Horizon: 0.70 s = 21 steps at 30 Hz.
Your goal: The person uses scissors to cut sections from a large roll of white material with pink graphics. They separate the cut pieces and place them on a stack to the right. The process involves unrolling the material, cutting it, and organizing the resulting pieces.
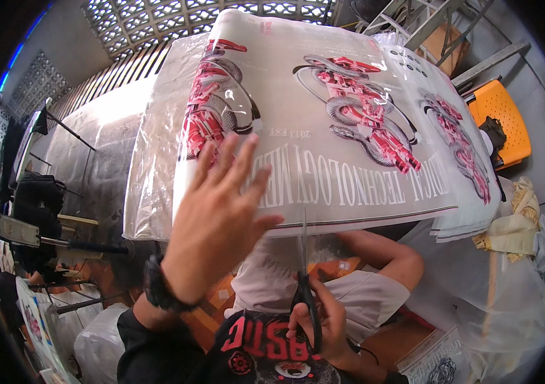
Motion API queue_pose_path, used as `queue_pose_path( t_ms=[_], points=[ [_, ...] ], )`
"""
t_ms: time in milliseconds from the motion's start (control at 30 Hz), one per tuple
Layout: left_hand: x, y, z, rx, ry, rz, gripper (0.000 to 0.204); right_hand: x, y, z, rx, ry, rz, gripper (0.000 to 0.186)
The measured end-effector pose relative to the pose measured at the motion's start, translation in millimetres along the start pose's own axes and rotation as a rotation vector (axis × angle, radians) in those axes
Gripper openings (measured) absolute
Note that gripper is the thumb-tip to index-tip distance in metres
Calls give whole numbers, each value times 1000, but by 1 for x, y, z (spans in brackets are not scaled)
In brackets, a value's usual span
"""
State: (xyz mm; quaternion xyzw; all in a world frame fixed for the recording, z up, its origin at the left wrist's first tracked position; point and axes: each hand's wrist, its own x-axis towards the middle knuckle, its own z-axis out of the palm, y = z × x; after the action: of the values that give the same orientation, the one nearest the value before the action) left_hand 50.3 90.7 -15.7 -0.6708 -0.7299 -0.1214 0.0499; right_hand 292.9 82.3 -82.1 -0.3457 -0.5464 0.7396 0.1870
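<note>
Broad printed film sheets point(272, 89) lie layered at chest height, bearing three red-and-grey snake designs and large pale lettering, with clear plastic point(152, 160) at the left. My left hand point(215, 217) is spread open over the front left part of the printed film, fingertips on or just above it; whether they press is unclear. My right hand point(317, 320) grips black-handled scissors point(304, 294) below the front edge. Their long metal blades point away from me and reach the film's edge at the middle. Whether the blades are parted is hard to tell.
An orange plastic chair point(512, 128) and a metal ladder point(407, 25) stand at the right. Loose translucent plastic point(503, 301) lies lower right. Metal stands and arms point(74, 243) with dark items fill the left side. My bent bare leg point(400, 269) is beneath the film.
</note>
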Motion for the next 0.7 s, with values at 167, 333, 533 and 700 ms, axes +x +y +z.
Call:
queue_pose_path(
  t_ms=[167,333,533,700],
  points=[
    [-48,44,8,-355,-97,63,52,1,2,0,-166,31,-46,60],
    [-62,50,49,-650,146,-68,50,0,-13,8,-124,78,28,61],
    [-66,48,58,-659,184,-94,42,0,-14,10,-85,68,25,64],
    [-65,46,58,-606,172,-54,44,0,-16,12,-147,78,-6,60]
  ],
)
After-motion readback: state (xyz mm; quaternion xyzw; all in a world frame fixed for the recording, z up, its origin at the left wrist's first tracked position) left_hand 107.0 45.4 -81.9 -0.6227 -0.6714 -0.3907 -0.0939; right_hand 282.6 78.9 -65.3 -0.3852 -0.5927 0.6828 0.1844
